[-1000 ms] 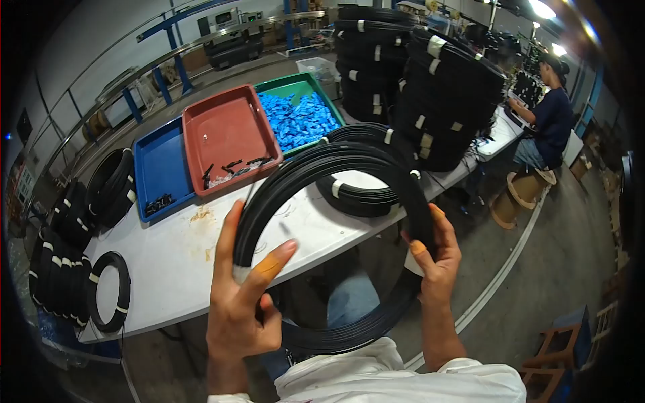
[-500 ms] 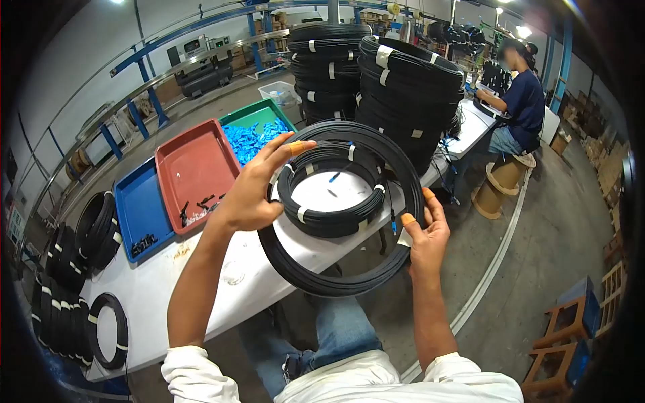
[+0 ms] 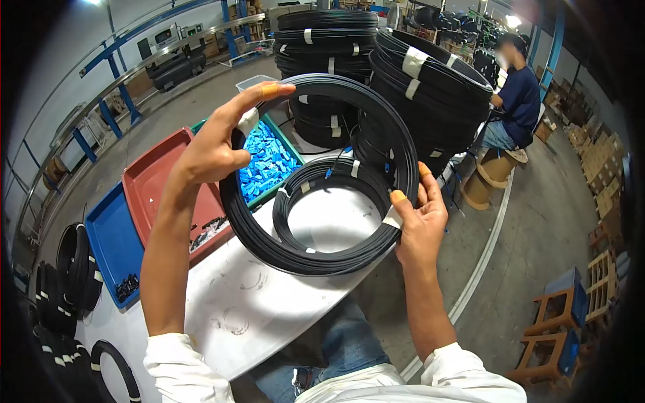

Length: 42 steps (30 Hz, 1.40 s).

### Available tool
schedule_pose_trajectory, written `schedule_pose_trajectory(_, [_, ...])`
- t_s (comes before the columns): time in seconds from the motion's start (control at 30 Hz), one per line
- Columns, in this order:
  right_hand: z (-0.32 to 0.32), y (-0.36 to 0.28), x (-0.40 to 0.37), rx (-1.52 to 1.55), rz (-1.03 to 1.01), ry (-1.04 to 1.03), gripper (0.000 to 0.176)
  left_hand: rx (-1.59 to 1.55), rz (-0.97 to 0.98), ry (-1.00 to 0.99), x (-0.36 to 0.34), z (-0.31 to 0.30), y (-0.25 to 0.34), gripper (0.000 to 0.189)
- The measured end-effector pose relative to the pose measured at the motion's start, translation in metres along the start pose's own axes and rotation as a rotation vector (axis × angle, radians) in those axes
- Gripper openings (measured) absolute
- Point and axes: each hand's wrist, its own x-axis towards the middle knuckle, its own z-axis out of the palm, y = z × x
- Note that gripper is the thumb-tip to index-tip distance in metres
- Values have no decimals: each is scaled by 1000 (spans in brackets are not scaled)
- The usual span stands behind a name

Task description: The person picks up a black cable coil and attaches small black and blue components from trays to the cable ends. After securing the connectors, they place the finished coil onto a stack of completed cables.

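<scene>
A coil of black cable (image 3: pixel 302 264) is held up over the table, bound with white tape. My left hand (image 3: pixel 218 144) grips its upper left side, index finger stretched along the top and thumb on the inner side. At the right rim, my right hand (image 3: pixel 421 221) pinches the coil beside a piece of white tape, thumb in front. Orange coverings wrap some fingertips of both hands. Behind it a second black cable coil (image 3: pixel 281 218) lies on the white table (image 3: pixel 235 316), partly hidden by the held one. A blue-tipped cable end (image 3: pixel 328 172) shows near it.
Tall stacks of black coils (image 3: pixel 430 87) stand at the back. On the left are a green tray (image 3: pixel 290 144) of blue pieces, a red tray (image 3: pixel 161 174) and a blue tray (image 3: pixel 111 232). More coils (image 3: pixel 74 262) sit far left. A person (image 3: pixel 519 94) sits at the back right.
Both hands have raised the held coil, the left hand shifting up and to the left. The head view has shifted, so the trays and the table coil appear lower.
</scene>
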Motion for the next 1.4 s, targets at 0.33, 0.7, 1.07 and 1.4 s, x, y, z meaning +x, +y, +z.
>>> schedule_pose_trajectory(0.33, [-37,49,-9,-319,107,54,64,-214,-324,-134,-33,82,-89,97])
schedule_pose_trajectory(0.7, [-34,45,-3,-507,102,-20,68,-419,-501,-178,-31,102,-125,108])
schedule_pose_trajectory(1.07, [-28,51,6,-355,267,27,67,-595,-569,-114,-34,106,-139,106])
schedule_pose_trajectory(1.4, [-36,58,7,-392,291,11,65,-528,-539,-193,-37,107,-149,107])
